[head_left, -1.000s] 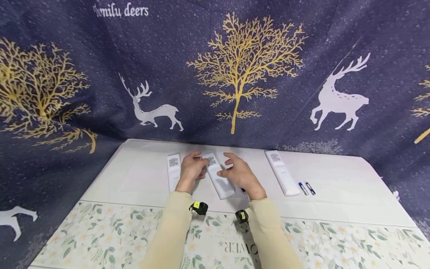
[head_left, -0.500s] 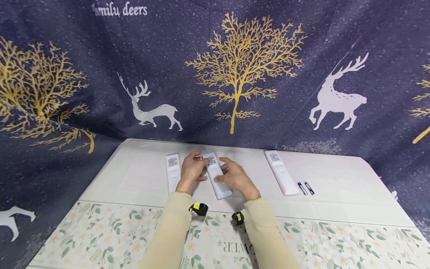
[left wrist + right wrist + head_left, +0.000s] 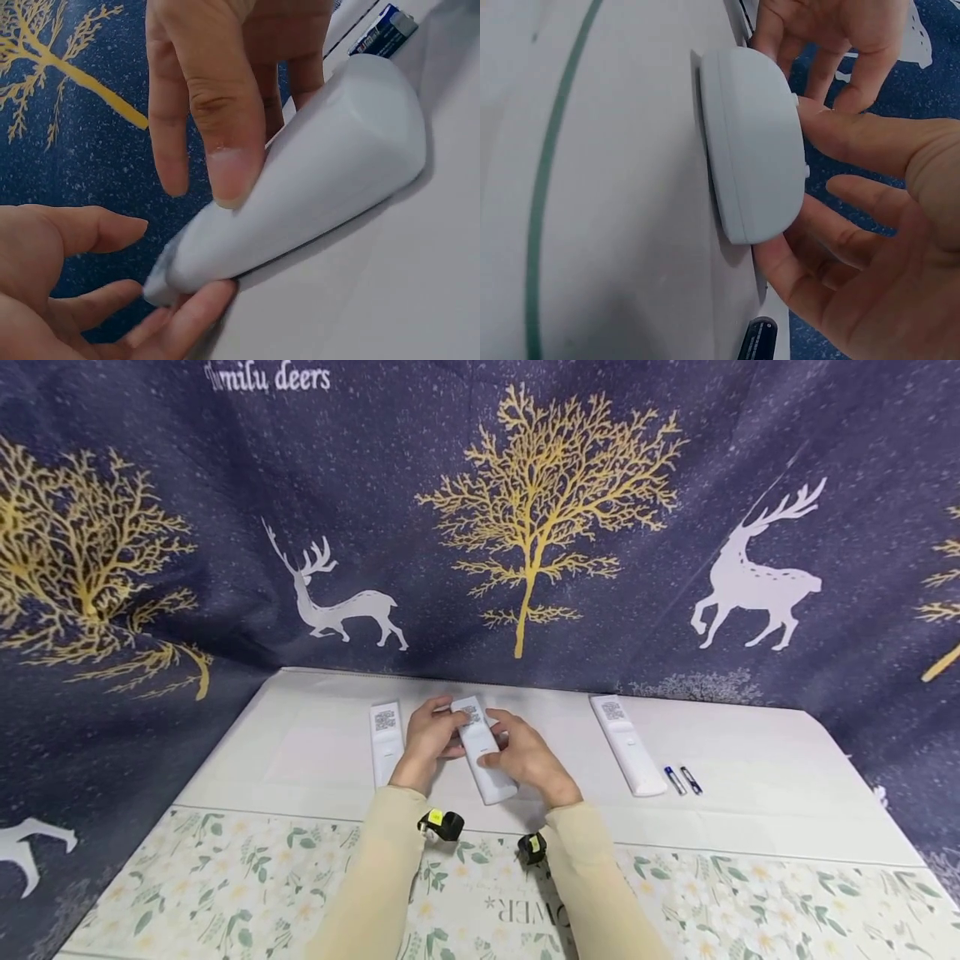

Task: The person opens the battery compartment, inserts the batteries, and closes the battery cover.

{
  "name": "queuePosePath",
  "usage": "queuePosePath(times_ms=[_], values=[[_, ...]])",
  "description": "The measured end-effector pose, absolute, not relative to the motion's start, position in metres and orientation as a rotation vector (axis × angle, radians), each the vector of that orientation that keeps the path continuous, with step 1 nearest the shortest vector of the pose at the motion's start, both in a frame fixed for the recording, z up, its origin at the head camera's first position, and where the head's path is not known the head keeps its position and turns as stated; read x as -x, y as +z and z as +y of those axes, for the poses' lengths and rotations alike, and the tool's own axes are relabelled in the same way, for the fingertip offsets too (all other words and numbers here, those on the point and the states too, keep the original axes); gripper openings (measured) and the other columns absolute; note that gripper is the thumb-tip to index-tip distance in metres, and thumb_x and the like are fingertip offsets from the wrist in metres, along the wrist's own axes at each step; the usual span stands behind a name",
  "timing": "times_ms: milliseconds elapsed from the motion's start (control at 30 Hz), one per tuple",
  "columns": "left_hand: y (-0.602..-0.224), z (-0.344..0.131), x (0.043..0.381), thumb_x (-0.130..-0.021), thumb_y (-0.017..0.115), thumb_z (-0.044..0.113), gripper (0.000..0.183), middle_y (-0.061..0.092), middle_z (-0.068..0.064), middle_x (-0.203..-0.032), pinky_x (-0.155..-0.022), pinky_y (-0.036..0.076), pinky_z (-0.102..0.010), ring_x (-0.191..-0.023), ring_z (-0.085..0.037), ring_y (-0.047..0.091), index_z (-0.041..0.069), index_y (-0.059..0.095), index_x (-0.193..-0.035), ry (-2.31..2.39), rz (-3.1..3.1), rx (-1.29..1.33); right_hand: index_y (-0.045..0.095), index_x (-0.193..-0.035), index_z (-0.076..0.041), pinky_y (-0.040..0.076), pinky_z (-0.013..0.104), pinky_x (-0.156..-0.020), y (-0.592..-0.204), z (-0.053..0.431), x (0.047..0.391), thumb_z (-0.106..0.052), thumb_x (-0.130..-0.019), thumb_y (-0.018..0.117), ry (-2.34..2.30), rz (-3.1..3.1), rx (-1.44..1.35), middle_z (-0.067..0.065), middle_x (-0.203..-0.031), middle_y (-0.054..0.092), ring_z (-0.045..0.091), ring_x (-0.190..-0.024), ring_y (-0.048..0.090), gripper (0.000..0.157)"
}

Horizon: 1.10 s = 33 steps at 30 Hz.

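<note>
Here in the lower middle of the frame lies the long white plastic remote control (image 3: 492, 783), slanting across the white tabletop (image 3: 772, 777), its black-printed label (image 3: 472, 711) at the upper end. My right hand (image 3: 529, 755) has it pinched: thumb on the upper face, fingers clamped under the long edge. And my left hand (image 3: 430, 735)? Thumb and fingers apart by the label end, one fingertip touching the lower edge, thumb clear of the surface! So this looks like the taking-hold step, half settled, I'd judge. The next move seems to call for the left thumb coming down, even pressure, no skidding on that smooth casing. Over to the right of the frame, two slim dark-and-silver cylindrical batteries (image 3: 676, 781) lie beside another white plastic remote control (image 3: 630, 748).
</note>
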State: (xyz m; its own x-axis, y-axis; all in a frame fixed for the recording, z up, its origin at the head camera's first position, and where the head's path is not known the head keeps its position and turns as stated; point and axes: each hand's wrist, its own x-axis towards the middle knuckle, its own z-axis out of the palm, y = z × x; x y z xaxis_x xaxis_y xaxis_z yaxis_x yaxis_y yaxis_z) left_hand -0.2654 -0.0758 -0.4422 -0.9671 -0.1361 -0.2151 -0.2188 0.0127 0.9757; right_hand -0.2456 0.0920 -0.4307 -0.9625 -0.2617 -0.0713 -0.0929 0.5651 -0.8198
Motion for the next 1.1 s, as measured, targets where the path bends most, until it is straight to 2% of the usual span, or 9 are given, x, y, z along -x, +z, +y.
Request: queuePosePath(times_ms=[233, 400, 533, 633, 767, 867, 1100], values=[[-0.446, -0.075, 0.268, -0.098, 0.070, 0.003, 0.064, 0.064, -0.019, -0.136, -0.071, 0.066, -0.032, -0.099, -0.026, 0.071, 0.012, 0.050, -0.158, 2.189, 2.134, 0.343, 0.053, -0.154, -0.006, 0.061, 0.042, -0.082, -0.432, 0.099, 0.245, 0.005, -0.087, 0.082, -1.486, 2.555, 0.302, 0.018, -0.134, 0.061, 0.032, -0.109, 0.069, 0.075], [-0.449, -0.074, 0.268, -0.097, 0.069, -0.003, 0.069, 0.063, -0.018, -0.136, -0.065, 0.065, -0.032, -0.090, -0.023, 0.070, 0.015, 0.047, -0.160, 2.204, 2.110, 0.302, 0.055, -0.152, -0.008, 0.061, 0.043, -0.084, -0.433, 0.102, 0.244, 0.005, -0.088, 0.081, -1.521, 2.534, 0.295, 0.018, -0.138, 0.059, 0.034, -0.114, 0.068, 0.070], [-0.451, -0.072, 0.269, -0.096, 0.070, -0.004, 0.072, 0.063, -0.018, -0.137, -0.058, 0.061, -0.026, -0.086, -0.020, 0.069, 0.017, 0.046, -0.161, 2.205, 2.113, 0.261, 0.058, -0.149, -0.007, 0.062, 0.042, -0.087, -0.433, 0.103, 0.244, 0.007, -0.089, 0.080, -1.562, 2.508, 0.317, 0.018, -0.141, 0.060, 0.035, -0.115, 0.068, 0.065], [-0.453, -0.072, 0.270, -0.095, 0.071, -0.004, 0.073, 0.063, -0.019, -0.136, -0.054, 0.058, -0.023, -0.083, -0.018, 0.069, 0.017, 0.047, -0.161, 2.225, 2.120, 0.234, 0.060, -0.146, -0.006, 0.063, 0.039, -0.082, -0.433, 0.104, 0.245, 0.007, -0.090, 0.080, -1.580, 2.490, 0.332, 0.017, -0.143, 0.060, 0.033, -0.112, 0.068, 0.061], [-0.454, -0.072, 0.271, -0.094, 0.073, -0.006, 0.072, 0.064, -0.019, -0.132, -0.053, 0.057, -0.022, -0.080, -0.017, 0.068, 0.017, 0.050, -0.159, 2.281, 2.116, 0.213, 0.064, -0.139, -0.005, 0.063, 0.034, -0.072, -0.434, 0.105, 0.247, 0.005, -0.091, 0.079, -1.574, 2.474, 0.339, 0.015, -0.140, 0.063, 0.030, -0.108, 0.069, 0.052], [-0.452, -0.074, 0.270, -0.094, 0.074, -0.005, 0.071, 0.064, -0.017, -0.130, -0.055, 0.058, -0.021, -0.081, -0.016, 0.068, 0.018, 0.052, -0.158, 2.306, 2.122, 0.209, 0.066, -0.133, -0.004, 0.061, 0.032, -0.069, -0.433, 0.107, 0.246, 0.004, -0.092, 0.079, -1.565, 2.462, 0.367, 0.018, -0.134, 0.064, 0.030, -0.106, 0.069, 0.044], [-0.449, -0.076, 0.270, -0.097, 0.075, 0.001, 0.066, 0.062, -0.015, -0.133, -0.060, 0.061, -0.023, -0.090, -0.019, 0.069, 0.018, 0.053, -0.157, 2.318, 2.126, 0.235, 0.067, -0.126, -0.002, 0.063, 0.038, -0.067, -0.428, 0.112, 0.244, -0.001, -0.093, 0.079, -1.592, 2.408, 0.430, 0.019, -0.126, 0.065, 0.028, -0.097, 0.070, 0.036]])
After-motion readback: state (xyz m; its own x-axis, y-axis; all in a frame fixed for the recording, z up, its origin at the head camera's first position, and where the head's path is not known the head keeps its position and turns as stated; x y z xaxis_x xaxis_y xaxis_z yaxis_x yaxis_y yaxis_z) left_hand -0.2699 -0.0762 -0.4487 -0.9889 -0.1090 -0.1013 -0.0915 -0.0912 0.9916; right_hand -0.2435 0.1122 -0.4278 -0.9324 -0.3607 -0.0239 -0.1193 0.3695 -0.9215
